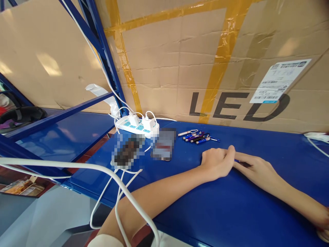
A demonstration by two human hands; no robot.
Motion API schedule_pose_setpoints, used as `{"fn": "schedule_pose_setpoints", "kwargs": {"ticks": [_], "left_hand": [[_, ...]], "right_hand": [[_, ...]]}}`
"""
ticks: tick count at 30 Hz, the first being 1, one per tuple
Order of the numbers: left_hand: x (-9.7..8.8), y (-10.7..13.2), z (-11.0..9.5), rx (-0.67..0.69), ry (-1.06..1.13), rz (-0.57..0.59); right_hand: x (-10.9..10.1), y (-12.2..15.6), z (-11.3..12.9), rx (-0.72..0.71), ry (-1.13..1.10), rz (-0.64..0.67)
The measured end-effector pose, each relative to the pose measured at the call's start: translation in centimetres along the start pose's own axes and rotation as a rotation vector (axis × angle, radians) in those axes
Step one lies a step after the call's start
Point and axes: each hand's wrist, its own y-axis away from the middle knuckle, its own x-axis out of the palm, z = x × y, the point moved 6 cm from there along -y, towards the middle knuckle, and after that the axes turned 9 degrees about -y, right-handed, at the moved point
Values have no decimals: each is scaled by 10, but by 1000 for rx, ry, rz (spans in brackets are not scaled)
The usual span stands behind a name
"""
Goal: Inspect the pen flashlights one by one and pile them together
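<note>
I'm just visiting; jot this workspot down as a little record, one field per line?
Left hand: fingers curled; anything inside is hidden
Right hand: close against the left, around a slim blue object, partly covered
Surface: blue tabletop
Beyond the hands: metallic tubes, some with clips, in a loose cluster
Power: white power strip, plugs in it
Blurred out: two items in front of the strip
Backdrop: cardboard printed LED, yellow tape

Blk caps "LED" (218,107) on cardbd box (164,79); white label (280,81) txt too sm. to read.
</note>
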Motion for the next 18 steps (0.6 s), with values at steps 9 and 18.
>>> {"fn": "schedule_pose_setpoints", "kwargs": {"ticks": [9, 18], "left_hand": [[-2, 2, 0, -19, 24, 6], [-4, 6, -3, 4, 75, -48]], "right_hand": [[0, 1, 3, -55, -2, 0], [-3, 6, 9, -138, -6, -71]]}}
